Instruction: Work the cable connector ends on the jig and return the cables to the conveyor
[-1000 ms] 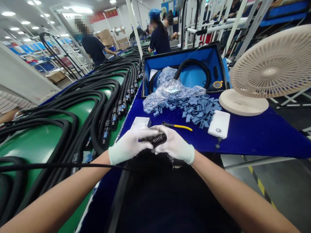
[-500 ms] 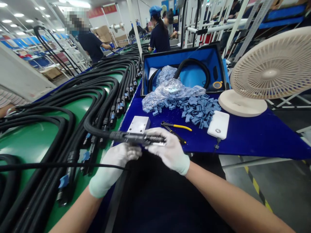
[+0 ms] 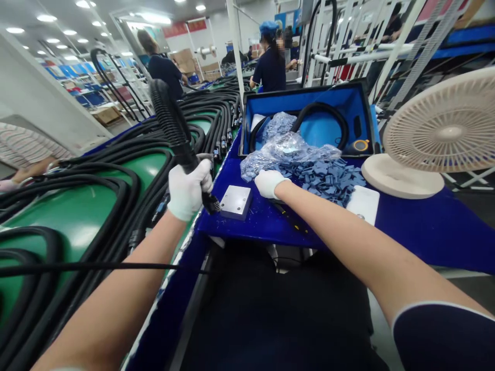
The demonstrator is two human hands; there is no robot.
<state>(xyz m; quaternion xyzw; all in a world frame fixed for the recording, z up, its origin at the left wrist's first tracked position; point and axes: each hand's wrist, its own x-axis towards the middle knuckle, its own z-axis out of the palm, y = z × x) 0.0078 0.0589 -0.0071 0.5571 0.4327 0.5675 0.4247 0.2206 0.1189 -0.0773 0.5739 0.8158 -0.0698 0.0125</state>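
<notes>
Left hand (image 3: 187,191): one, white-gloved, raised above the left edge of the blue tabletop (image 3: 410,237). Fist closed, fingers wrapped round a black cable (image 3: 170,116), thumb side up. The cable's ribbed length rises above the fist and leans to the left; its metal-tipped end (image 3: 212,203) emerges below, slanting down to the right, just beside the metal block. Contact between the two cannot be told.

Left forearm (image 3: 127,288): bare, slanting up from the lower left, crossing the tabletop's left edge and the green surface (image 3: 81,234) beyond it.

Right hand (image 3: 270,183): one, white-gloved, reaching across the tabletop, back upward, fingers curled down at the near side of the clear plastic bag (image 3: 288,149) and the blue clips (image 3: 328,178). Fingertips hidden; whether anything is held cannot be told.

Right forearm (image 3: 344,237): bare, extended from the lower right, passing over the tabletop's front edge.

Metal block (image 3: 236,201): one, silver, flat, near the tabletop's front left corner.

Pliers (image 3: 299,228): partly hidden by the right forearm, near the front edge.

Blue bin (image 3: 303,98): one, at the far edge.
</notes>
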